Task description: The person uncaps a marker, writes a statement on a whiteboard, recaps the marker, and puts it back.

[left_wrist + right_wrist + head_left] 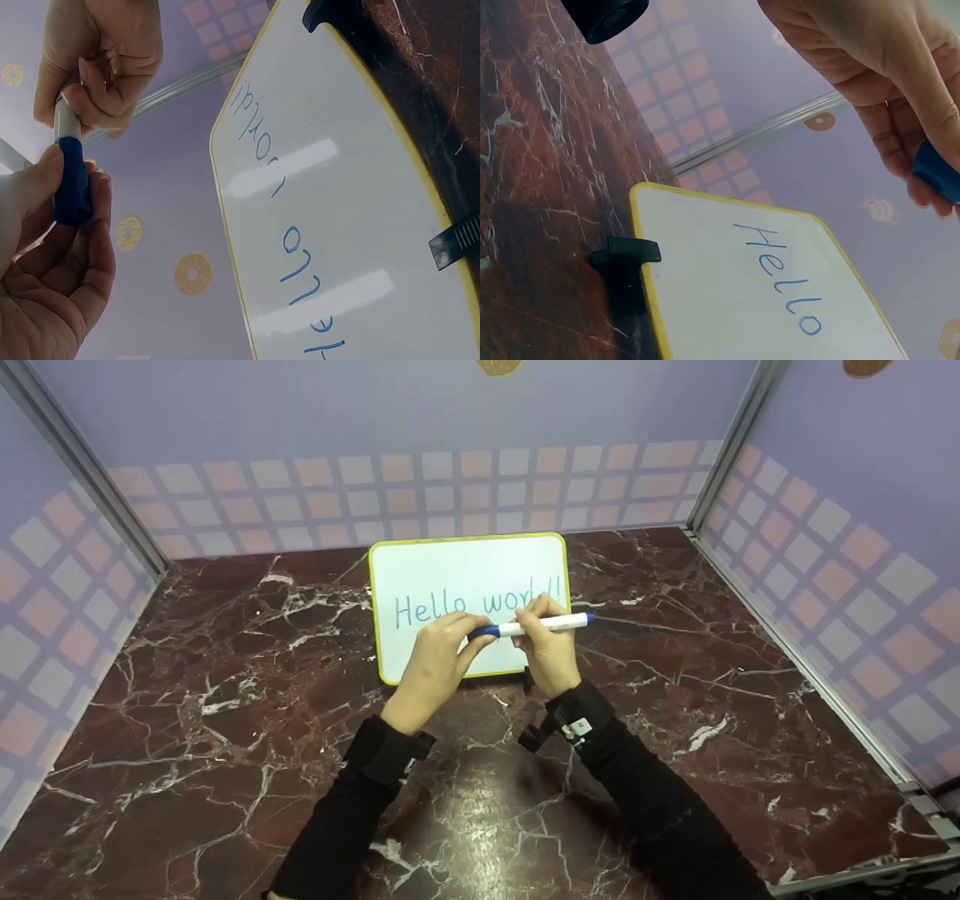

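Both hands hold one white marker [564,622] crosswise in front of a whiteboard. My left hand [435,652] pinches its blue cap [73,184] between thumb and fingers. Around the white barrel, the fingers of my right hand [553,652] are curled, and its blue rear end sticks out to the right. In the left wrist view the cap meets the barrel directly. The whiteboard [465,566] has a yellow frame and leans back on the table, with "Hello world!" written in blue. My right hand covers some of the last letters in the head view.
Black clips [634,250] support the board's lower edge. Under it lies a dark red marbled table [225,750]. Purple walls [420,412] with checkered bands enclose the back and sides, joined by metal corner posts. Black wrist mounts [386,754] sit on both sleeves.
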The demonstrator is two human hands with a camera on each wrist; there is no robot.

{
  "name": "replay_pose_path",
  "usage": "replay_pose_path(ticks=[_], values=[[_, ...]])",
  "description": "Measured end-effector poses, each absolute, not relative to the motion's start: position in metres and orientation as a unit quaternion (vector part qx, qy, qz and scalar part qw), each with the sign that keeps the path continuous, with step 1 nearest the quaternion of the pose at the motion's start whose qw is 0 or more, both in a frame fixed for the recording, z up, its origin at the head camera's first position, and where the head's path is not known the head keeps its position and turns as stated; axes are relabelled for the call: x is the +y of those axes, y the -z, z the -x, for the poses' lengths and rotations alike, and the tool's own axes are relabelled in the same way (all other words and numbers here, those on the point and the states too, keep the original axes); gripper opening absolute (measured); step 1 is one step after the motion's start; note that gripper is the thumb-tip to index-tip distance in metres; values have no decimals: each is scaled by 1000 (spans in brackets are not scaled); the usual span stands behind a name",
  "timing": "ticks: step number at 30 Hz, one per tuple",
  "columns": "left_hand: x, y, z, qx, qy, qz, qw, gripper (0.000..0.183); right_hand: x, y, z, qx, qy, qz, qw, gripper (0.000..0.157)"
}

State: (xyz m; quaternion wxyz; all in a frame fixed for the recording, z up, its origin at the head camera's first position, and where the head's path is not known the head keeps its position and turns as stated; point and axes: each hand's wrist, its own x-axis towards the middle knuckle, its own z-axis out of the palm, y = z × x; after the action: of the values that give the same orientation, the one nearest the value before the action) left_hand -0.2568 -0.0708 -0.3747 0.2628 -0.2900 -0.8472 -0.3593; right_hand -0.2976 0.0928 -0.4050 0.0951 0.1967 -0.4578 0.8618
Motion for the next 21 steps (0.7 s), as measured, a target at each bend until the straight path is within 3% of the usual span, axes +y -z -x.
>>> replay_pose_path(ticks=[6, 10, 13, 17, 21], values=[[-72, 372, 258, -846, 362, 286, 266, 23, 98, 401, 299, -463, -861, -200, 74, 18], [-75, 372, 260, -852, 361, 274, 261, 24, 102, 400, 302, -467, -861, -168, 111, 15], [-80, 373, 262, -857, 360, 261, 260, 24, 110, 399, 308, -514, -818, -170, 195, 26], [-84, 374, 265, -869, 349, 239, 259, 24, 124, 401, 318, -646, -632, -235, 358, 41], [-86, 377, 267, -882, 325, 230, 252, 24, 133, 402, 323, -728, -415, -308, 451, 39]])
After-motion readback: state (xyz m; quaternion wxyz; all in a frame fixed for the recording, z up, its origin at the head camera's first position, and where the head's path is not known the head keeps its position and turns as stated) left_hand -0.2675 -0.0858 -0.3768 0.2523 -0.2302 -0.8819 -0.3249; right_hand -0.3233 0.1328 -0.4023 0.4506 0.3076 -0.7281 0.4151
